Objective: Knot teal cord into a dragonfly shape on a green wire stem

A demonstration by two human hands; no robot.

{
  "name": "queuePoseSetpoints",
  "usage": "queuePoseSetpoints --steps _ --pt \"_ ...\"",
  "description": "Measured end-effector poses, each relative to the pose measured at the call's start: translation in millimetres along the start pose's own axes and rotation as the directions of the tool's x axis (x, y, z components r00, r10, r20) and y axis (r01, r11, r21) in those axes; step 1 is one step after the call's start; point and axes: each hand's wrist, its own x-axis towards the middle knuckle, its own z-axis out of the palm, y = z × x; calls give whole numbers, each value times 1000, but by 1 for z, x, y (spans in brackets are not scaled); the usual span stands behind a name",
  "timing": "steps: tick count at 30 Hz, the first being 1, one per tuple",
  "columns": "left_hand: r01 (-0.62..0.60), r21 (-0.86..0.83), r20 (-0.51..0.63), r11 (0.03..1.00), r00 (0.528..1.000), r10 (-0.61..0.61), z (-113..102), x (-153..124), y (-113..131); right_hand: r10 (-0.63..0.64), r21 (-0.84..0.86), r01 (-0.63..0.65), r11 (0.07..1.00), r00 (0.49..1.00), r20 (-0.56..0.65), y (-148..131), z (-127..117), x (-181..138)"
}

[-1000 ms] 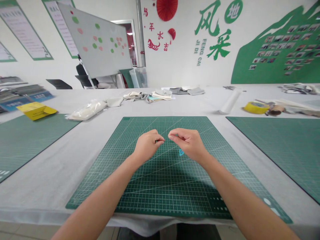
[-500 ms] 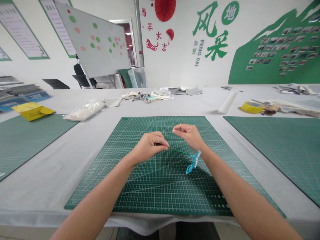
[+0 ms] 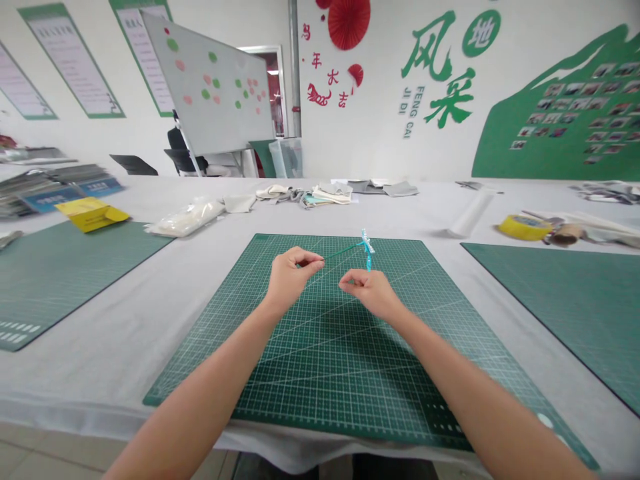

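Note:
Between thumb and fingertips, my left hand (image 3: pixel 295 273) pinches the end of a thin green stem (image 3: pixel 343 252). At the stem's far end is a blue craft flower (image 3: pixel 369 248) edged with small white beads, held above the green cutting mat (image 3: pixel 320 373). My right hand (image 3: pixel 373 288) is closer to me, just below the flower, its thumb and fingers closed in a pinch. Whatever sits between those fingertips, if anything, is too small to make out. A gap separates the two hands.
More cutting mats lie at left (image 3: pixel 75 280) and right (image 3: pixel 565 293). Farther back are a yellow packet (image 3: pixel 93 215), a plastic bag (image 3: pixel 187 217), fabric scraps (image 3: pixel 330 193), a white roll (image 3: pixel 473 212) and yellow tape (image 3: pixel 525 227).
The flower has swung from below the right wrist, nearer me, to the far side of the right hand. My left hand has risen slightly; my right hand has come lower.

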Motion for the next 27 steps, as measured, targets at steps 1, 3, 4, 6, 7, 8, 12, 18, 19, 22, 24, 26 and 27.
queuePoseSetpoints --steps 1,3,4,6,7,8,12,18,19,22,24,26,27 --pt "13 3 -10 1000 1000 -12 0 0 -1 -23 -15 23 1000 1000 14 -4 0 -2" --pt "30 7 -27 1000 999 -30 0 1 -4 -77 -16 78 997 996 49 -10 -1 -5" --pt "35 9 -33 999 999 -34 0 1 -5 -104 -7 104 995 992 70 -13 -2 -6" --pt "40 18 -39 999 998 -39 0 1 -6 -146 16 145 989 983 109 -19 -4 -9" --pt "41 25 -37 999 999 -40 0 1 -7 -163 27 161 987 979 125 -21 -5 -11" --pt "43 31 -31 999 999 -42 1 1 -7 -177 38 174 984 974 137 -24 -6 -12" --pt "38 70 -12 997 999 -37 2 0 -8 -232 75 223 972 960 154 -33 -9 -16" --pt "-50 256 27 965 999 45 7 -6 -3 -276 92 265 960 949 149 -40 -11 -20" --pt "-75 303 38 950 997 67 7 -8 -2 -283 95 271 958 949 141 -41 -11 -20" --pt "-152 412 108 899 987 117 10 -13 0 -297 110 286 952 949 103 -41 -11 -20" --pt "-194 448 168 873 977 131 11 -15 1 -296 118 287 951 953 63 -41 -12 -19" --pt "-233 472 221 850 965 142 11 -16 2 -279 122 276 953 960 14 -40 -15 -19" --pt "-255 482 246 838 957 150 11 -16 2 -268 122 268 956 963 -11 -40 -17 -19"
